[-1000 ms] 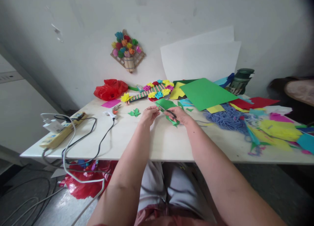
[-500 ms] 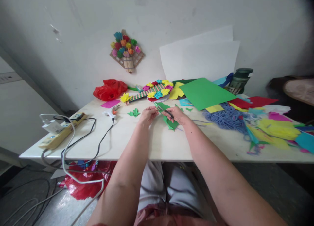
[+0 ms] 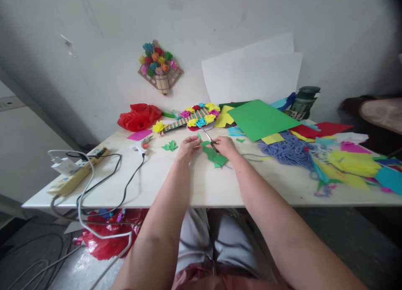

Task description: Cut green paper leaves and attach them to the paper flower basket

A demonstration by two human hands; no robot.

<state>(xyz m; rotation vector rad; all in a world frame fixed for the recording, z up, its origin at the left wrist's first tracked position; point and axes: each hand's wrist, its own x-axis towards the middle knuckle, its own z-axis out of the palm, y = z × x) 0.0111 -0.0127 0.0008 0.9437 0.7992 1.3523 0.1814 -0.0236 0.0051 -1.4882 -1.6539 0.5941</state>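
Observation:
My right hand (image 3: 225, 146) is closed round the dark handles of a pair of scissors (image 3: 213, 144), whose blades point up and to the left. In my left hand (image 3: 189, 148) a small piece of green paper (image 3: 199, 137) is pinched, its tip showing above the fingers. Between and below my hands, cut green paper (image 3: 214, 158) lies on the table. A little pile of green paper leaves (image 3: 170, 146) rests left of my left hand. Behind my hands lies a woven, guitar-shaped craft piece (image 3: 188, 119) trimmed with paper flowers.
On the left are a power strip (image 3: 78, 172) with cables and a glue gun (image 3: 140, 147). A red plastic bag (image 3: 140, 117) sits at the back. To the right lie a large green sheet (image 3: 262, 119), blue yarn (image 3: 284, 149), coloured scraps and a dark green bottle (image 3: 304, 102).
The scissors have come away from my left hand, and the larger green paper now lies on the table. My left hand keeps a small green piece. The view has shifted slightly.

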